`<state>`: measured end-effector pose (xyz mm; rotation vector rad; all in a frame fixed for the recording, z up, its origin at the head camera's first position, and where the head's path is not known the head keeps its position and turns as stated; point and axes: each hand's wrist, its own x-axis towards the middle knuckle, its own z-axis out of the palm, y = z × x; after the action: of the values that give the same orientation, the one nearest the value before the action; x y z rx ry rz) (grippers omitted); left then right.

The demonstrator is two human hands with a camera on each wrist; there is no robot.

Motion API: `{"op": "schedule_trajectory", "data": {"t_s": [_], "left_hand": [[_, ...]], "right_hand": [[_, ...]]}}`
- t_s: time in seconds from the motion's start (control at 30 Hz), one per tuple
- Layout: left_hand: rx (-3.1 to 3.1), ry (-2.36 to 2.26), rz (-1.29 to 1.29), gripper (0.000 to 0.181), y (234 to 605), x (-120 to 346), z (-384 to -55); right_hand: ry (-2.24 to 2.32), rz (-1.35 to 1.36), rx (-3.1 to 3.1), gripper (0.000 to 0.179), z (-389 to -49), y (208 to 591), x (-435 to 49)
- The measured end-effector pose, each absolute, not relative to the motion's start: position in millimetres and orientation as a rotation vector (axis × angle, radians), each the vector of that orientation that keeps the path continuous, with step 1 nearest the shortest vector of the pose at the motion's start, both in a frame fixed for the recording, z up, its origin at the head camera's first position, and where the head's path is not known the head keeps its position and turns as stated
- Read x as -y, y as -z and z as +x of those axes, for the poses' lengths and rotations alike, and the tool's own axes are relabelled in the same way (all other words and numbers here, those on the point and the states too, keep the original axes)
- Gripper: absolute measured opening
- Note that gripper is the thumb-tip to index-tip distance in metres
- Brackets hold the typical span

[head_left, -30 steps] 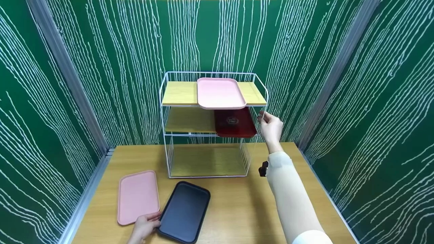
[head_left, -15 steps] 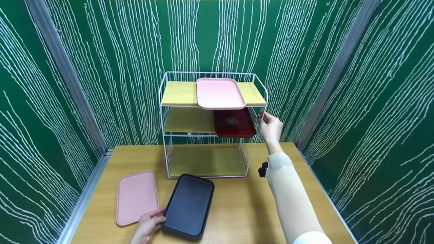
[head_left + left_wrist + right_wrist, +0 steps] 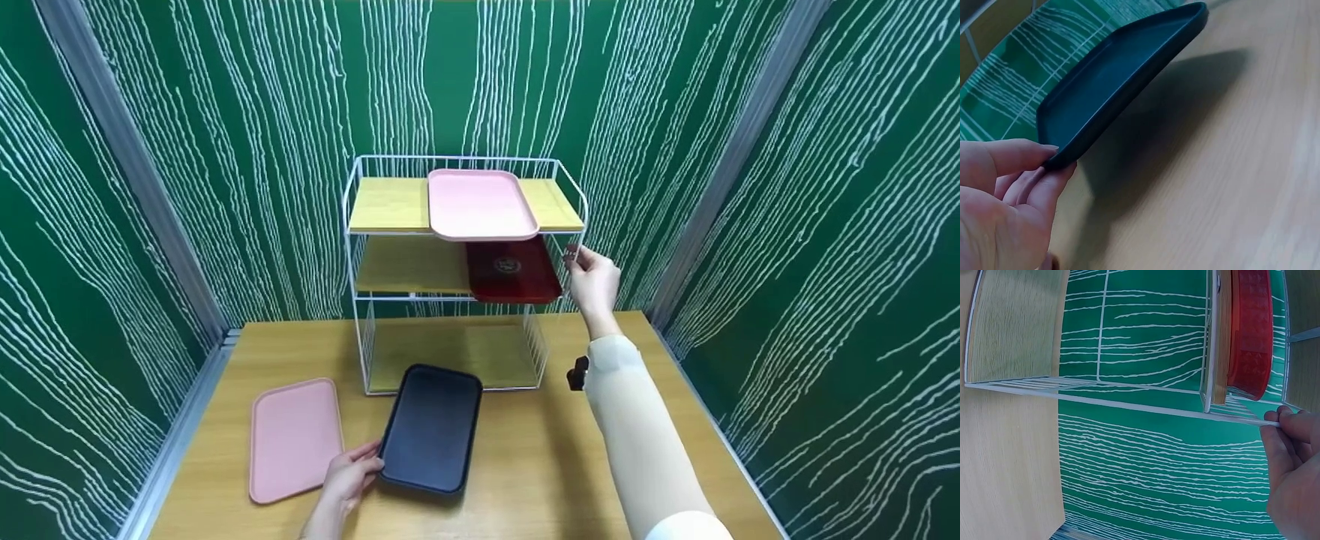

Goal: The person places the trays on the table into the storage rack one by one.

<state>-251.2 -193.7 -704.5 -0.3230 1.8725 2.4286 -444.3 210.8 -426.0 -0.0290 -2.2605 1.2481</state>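
My left hand [image 3: 349, 476] pinches the near left corner of a black rectangular tray [image 3: 431, 431], thumb above and fingers below. The left wrist view shows this black tray [image 3: 1112, 84] tilted and raised over the table, its shadow beneath. My right hand [image 3: 595, 281] grips the front right upright of a white wire rack [image 3: 355, 330] between its middle and top shelves. In the right wrist view the thumb and fingers [image 3: 1283, 433] pinch that thin white post [image 3: 1145, 408]. A dark red tray [image 3: 514, 274] lies on the middle shelf, right side; a pink tray [image 3: 484, 204] lies on the top one.
A second pink tray [image 3: 296, 439] lies on the wooden table [image 3: 525, 465] left of the black tray. The rack's bottom shelf [image 3: 450, 349] is just beyond the black tray. Green walls [image 3: 454, 82] with white wavy lines enclose the back and both sides.
My left hand has carried the black tray up off the table, forward and slightly right, toward the rack's bottom shelf. The right hand stays on the rack's post.
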Motion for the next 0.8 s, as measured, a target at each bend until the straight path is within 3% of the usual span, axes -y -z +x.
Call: {"op": "schedule_trajectory", "data": {"t_s": [0.8], "left_hand": [[-1.659,-2.602,-0.564,0.062,706.3,82.8,-312.2]], "right_hand": [[-1.202,-0.042,2.229,0.027,-445.4,428.9,-209.7]]}}
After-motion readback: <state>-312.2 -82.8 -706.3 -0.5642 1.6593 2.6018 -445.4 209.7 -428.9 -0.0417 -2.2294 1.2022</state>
